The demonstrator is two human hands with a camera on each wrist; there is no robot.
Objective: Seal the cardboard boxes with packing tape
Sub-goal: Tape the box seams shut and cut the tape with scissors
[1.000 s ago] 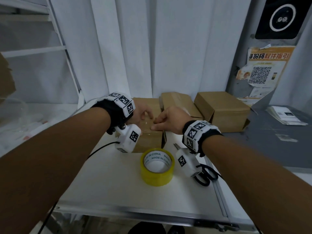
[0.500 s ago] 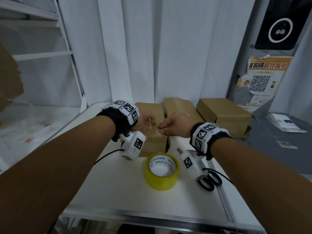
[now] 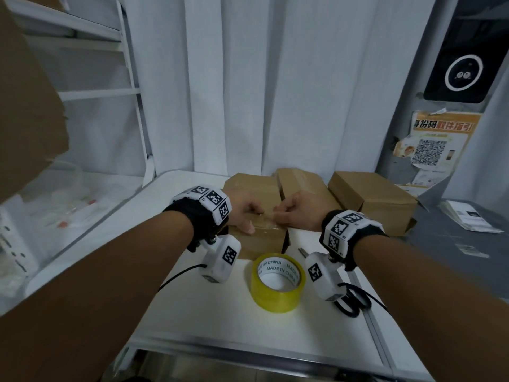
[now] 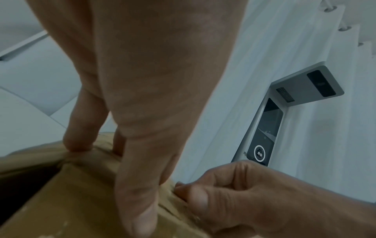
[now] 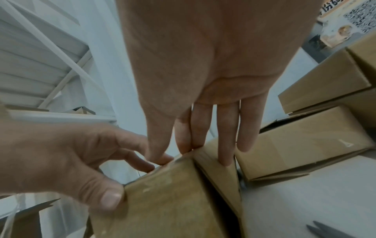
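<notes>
The left hand (image 3: 243, 213) lies on the nearest box (image 3: 256, 230), at about twelve o'clock from the tape roll (image 3: 278, 282): its thumb runs down over the box's near top edge and its fingers (image 4: 78, 138) rest straight on the cardboard, gripping nothing. A strip of clear tape (image 3: 265, 226) glints across the box top between the two hands. The right hand (image 3: 298, 213) comes in from three o'clock with loosely bent fingers (image 5: 223, 154), their tips pressing down at the box's top edge and right side; whether they pinch a tape end I cannot tell. Two more boxes (image 3: 371, 199) sit on the counter (image 3: 192, 312) toward one and two o'clock, and scissors (image 3: 352, 304) lie at three o'clock of the roll, partly under the right wrist. The likely step is rubbing the strip flat. Uneven pressure could trap a crease or bubble, or leave the end lifted at the corner, so the flap springs open. A hard sideways push could slide the light box into its neighbour.
</notes>
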